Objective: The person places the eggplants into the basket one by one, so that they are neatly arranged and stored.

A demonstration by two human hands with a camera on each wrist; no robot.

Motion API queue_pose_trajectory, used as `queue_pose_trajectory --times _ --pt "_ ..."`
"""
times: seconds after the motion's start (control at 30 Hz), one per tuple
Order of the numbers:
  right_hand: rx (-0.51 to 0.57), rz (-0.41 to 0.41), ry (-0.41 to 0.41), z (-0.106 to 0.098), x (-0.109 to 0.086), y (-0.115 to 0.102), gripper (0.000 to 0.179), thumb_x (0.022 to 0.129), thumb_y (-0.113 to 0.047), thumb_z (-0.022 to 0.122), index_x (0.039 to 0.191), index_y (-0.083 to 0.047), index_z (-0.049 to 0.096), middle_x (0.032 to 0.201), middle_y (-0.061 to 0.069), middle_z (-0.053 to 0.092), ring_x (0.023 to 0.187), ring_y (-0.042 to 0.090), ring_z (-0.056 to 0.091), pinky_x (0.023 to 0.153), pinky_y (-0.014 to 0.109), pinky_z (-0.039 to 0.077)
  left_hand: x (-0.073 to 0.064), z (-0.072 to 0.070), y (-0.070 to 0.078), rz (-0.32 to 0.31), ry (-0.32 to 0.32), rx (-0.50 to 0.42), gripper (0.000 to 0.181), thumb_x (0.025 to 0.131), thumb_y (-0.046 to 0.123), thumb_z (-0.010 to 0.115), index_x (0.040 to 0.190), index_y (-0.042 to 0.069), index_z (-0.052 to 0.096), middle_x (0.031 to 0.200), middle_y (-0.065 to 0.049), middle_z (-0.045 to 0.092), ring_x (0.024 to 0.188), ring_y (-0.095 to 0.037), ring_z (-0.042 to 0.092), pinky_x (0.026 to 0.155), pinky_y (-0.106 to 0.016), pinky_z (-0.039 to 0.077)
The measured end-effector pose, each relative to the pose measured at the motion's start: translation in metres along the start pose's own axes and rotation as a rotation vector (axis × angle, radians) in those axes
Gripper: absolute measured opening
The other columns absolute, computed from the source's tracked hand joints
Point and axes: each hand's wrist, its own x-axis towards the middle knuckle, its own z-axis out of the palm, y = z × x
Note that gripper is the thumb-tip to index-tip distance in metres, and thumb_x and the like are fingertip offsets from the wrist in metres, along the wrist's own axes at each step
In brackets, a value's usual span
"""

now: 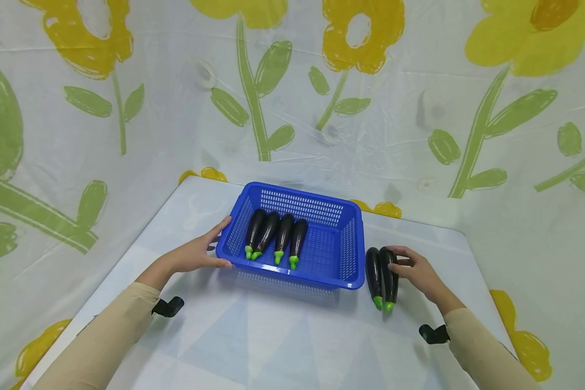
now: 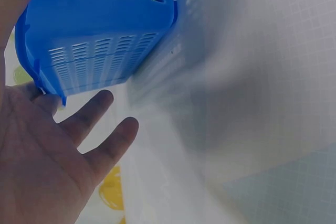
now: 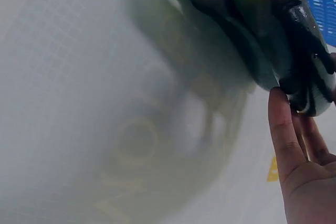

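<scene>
A blue plastic basket (image 1: 322,279) with slotted walls holds several dark eggplants (image 1: 284,232) with green stem ends, lying side by side in its left part. My left hand (image 1: 195,257) is at the basket's left end, fingers spread, with the thumb at the front corner and the index finger along the rim. In the left wrist view two fingers (image 2: 113,142) stick out straight, off the basket. To the right of the basket lie two more eggplants. My right hand (image 1: 418,272) pinches the outer eggplant (image 1: 389,276) between thumb and fingers; the inner eggplant (image 1: 372,276) lies right beside it.
The basket stands on a pale table (image 1: 214,346) with a light blue triangle pattern, towards its back edge. A white curtain (image 1: 385,141) printed with yellow flowers hangs behind and at both sides.
</scene>
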Motion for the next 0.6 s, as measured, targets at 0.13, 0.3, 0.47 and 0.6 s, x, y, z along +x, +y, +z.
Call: queue_pose_trajectory --times 0.13,0.3,0.47,0.6 --pt "0.006 -0.002 0.005 0.000 0.004 -0.005 0.055 0.087 -0.045 0.061 0.136 -0.029 0.044 0.139 0.011 0.042 0.116 0.034 0.050 0.093 0.056 0.043 0.000 0.000 0.000 0.002 -0.003 -0.003 0.108 0.075 0.044 0.074 0.146 0.043 -0.007 0.156 -0.007 0.003 0.136 -0.041 0.023 0.102 -0.061 0.029" --pt "0.005 -0.015 0.014 -0.001 0.008 -0.012 0.054 0.087 -0.044 0.061 0.136 -0.028 0.044 0.140 0.011 0.040 0.116 0.034 0.050 0.093 0.055 0.043 0.000 0.000 0.000 0.002 -0.002 -0.007 0.107 0.075 0.044 0.074 0.146 0.043 -0.006 0.156 -0.006 0.002 0.136 -0.041 0.023 0.102 -0.062 0.029" --pt "0.017 -0.025 0.024 -0.003 0.011 -0.019 0.055 0.086 -0.045 0.062 0.135 -0.028 0.045 0.140 0.010 0.040 0.117 0.034 0.050 0.093 0.053 0.044 0.000 0.001 0.000 0.002 -0.003 -0.001 0.107 0.076 0.043 0.073 0.147 0.040 -0.006 0.156 -0.008 0.001 0.136 -0.043 0.022 0.101 -0.062 0.029" --pt "0.032 -0.045 0.032 -0.004 0.015 -0.024 0.055 0.087 -0.044 0.062 0.136 -0.026 0.044 0.139 0.012 0.041 0.117 0.035 0.049 0.091 0.050 0.047 0.001 0.001 -0.001 0.010 0.002 0.008 0.107 0.077 0.041 0.074 0.147 0.038 -0.007 0.156 -0.010 0.002 0.135 -0.044 0.023 0.101 -0.062 0.029"
